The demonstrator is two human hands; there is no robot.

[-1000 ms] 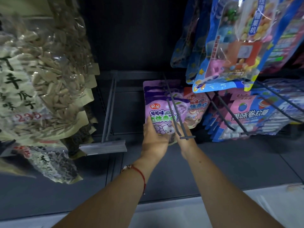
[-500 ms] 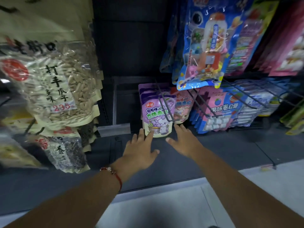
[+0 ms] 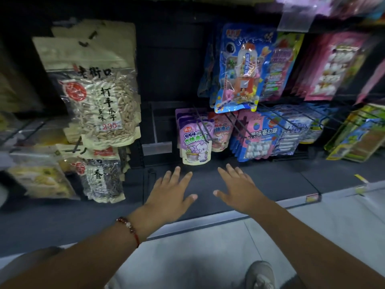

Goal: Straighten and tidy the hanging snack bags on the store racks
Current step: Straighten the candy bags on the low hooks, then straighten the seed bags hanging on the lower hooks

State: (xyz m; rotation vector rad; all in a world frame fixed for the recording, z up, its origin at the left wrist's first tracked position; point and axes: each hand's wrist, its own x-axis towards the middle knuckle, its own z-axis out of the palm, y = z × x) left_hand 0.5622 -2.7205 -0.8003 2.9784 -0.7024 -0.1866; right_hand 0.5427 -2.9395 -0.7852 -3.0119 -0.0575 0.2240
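A purple grape snack bag [image 3: 194, 142] hangs at the front of a low black hook [image 3: 202, 127], with more purple bags behind it. My left hand [image 3: 171, 191] hovers just below it, fingers spread and straight, holding nothing. My right hand [image 3: 237, 187] is beside it to the right, also flat and spread, touching no bag. A pink bag [image 3: 219, 133] hangs just right of the purple one.
Sunflower seed bags [image 3: 98, 94] hang at the left, with dark seed bags [image 3: 102, 174] below. A blue toy candy bag [image 3: 242, 67] hangs above right, and blue-pink marshmallow bags [image 3: 260, 135] hang on hooks at the right. The dark bottom shelf [image 3: 260, 180] lies under my hands. My shoe [image 3: 260, 275] shows on the floor.
Both hands let go of the purple bag and drew back below it, fingers spreading. The view pulled back and upward, showing more of the racks.
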